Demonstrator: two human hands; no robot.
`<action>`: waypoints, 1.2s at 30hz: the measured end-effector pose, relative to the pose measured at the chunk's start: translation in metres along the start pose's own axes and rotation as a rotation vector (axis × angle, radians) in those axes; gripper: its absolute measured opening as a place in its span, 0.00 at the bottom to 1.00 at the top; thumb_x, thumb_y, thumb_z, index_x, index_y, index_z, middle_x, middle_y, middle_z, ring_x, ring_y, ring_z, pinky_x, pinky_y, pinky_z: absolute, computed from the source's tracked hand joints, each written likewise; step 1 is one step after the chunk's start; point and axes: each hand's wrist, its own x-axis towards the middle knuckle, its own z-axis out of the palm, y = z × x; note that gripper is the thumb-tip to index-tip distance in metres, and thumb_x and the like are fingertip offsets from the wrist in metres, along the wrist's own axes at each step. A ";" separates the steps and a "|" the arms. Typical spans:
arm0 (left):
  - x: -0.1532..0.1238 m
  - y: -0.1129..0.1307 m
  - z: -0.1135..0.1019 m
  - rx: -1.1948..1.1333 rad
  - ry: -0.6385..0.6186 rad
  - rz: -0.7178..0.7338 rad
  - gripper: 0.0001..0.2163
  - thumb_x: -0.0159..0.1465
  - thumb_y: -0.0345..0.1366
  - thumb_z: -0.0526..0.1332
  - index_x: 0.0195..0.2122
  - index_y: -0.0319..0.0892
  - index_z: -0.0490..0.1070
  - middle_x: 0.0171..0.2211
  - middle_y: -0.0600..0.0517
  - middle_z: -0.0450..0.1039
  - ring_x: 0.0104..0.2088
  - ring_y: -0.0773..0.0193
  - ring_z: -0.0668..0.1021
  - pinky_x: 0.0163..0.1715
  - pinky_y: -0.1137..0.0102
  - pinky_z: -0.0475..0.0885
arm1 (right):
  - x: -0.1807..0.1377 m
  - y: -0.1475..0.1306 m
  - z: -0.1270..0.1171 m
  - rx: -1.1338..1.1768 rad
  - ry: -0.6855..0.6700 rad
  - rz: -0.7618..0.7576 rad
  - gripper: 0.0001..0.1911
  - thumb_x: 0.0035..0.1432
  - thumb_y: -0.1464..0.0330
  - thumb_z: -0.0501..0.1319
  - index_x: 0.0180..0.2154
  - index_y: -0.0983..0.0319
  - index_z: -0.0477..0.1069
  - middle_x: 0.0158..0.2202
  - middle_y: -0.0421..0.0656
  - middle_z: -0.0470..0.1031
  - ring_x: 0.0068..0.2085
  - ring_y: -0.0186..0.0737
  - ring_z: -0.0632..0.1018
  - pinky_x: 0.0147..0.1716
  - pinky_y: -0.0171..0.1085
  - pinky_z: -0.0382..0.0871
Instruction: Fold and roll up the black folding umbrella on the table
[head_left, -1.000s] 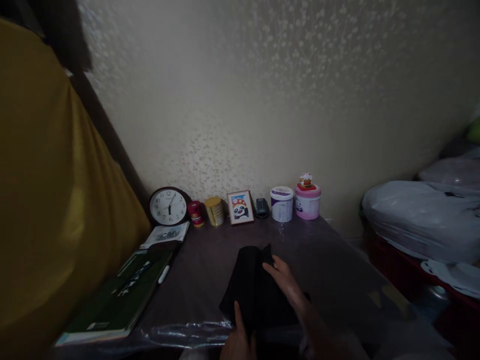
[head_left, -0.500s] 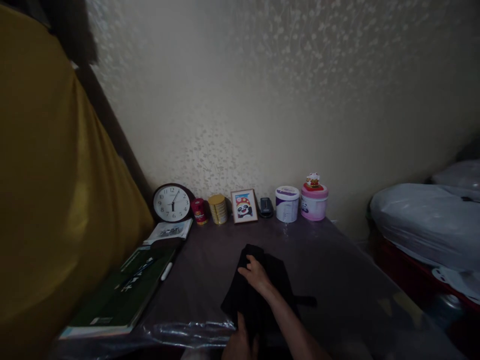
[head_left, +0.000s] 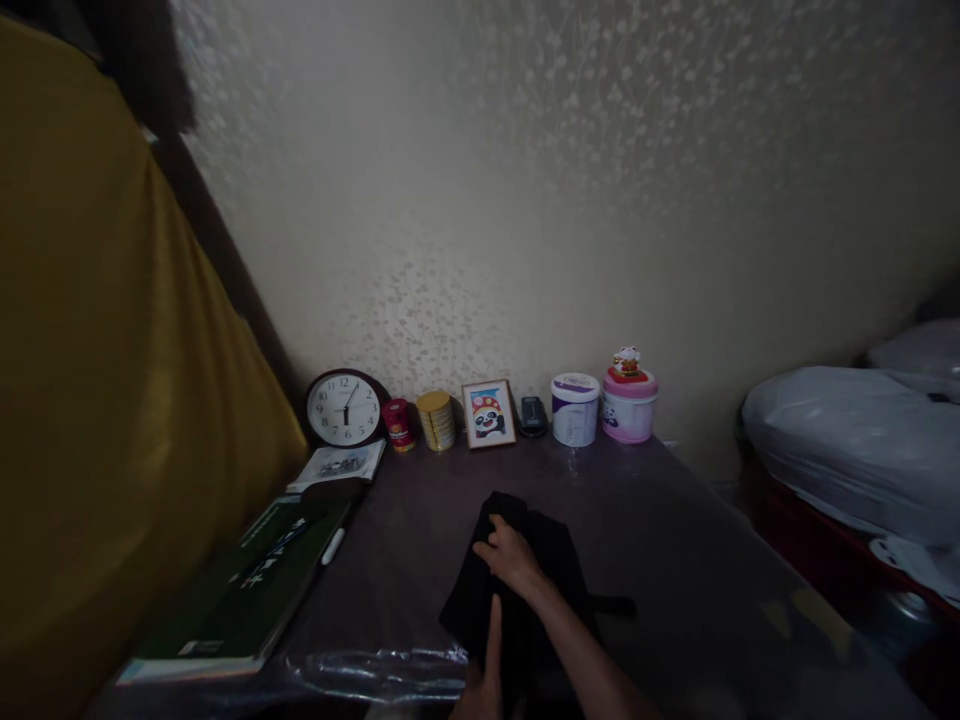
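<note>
Low in the frame's centre, both hands lie open on the half-folded black cloth [head_left: 517, 590]: right hand [head_left: 514, 556] flat on top, left hand [head_left: 487, 670] pressing with an extended finger.

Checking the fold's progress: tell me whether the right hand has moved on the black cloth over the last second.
Yes. The right hand has shifted left, from the right edge of the black cloth toward its far left corner, judged against the panda picture frame.

Matt black cloth [head_left: 525, 590], glossy plastic sheet [head_left: 390, 672]
</note>
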 end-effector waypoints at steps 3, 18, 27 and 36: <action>0.008 0.007 -0.004 0.116 -0.087 0.026 0.33 0.59 0.30 0.48 0.62 0.44 0.28 0.38 0.46 0.76 0.33 0.63 0.78 0.30 0.72 0.66 | -0.003 -0.007 -0.001 -0.021 -0.035 -0.073 0.23 0.51 0.67 0.57 0.50 0.65 0.64 0.30 0.43 0.78 0.37 0.39 0.77 0.33 0.32 0.65; 0.015 0.007 0.004 0.083 -0.047 -0.130 0.31 0.61 0.31 0.46 0.61 0.38 0.27 0.35 0.42 0.76 0.33 0.59 0.78 0.30 0.70 0.66 | -0.044 0.039 -0.015 -0.030 0.124 -0.564 0.14 0.60 0.66 0.50 0.44 0.56 0.70 0.50 0.42 0.70 0.55 0.40 0.63 0.56 0.46 0.52; 0.021 0.009 0.012 0.111 -0.029 -0.204 0.30 0.60 0.28 0.44 0.61 0.34 0.30 0.42 0.38 0.73 0.39 0.55 0.77 0.36 0.66 0.67 | 0.043 0.045 -0.018 -0.208 0.090 -0.569 0.16 0.61 0.67 0.47 0.46 0.56 0.70 0.50 0.41 0.71 0.57 0.38 0.62 0.58 0.48 0.45; 0.022 0.012 0.012 0.133 -0.034 -0.235 0.31 0.60 0.29 0.46 0.61 0.34 0.29 0.41 0.40 0.74 0.40 0.58 0.77 0.36 0.68 0.67 | 0.028 0.026 -0.003 -0.228 0.181 -0.547 0.17 0.60 0.66 0.50 0.49 0.61 0.67 0.55 0.47 0.65 0.59 0.40 0.59 0.59 0.48 0.43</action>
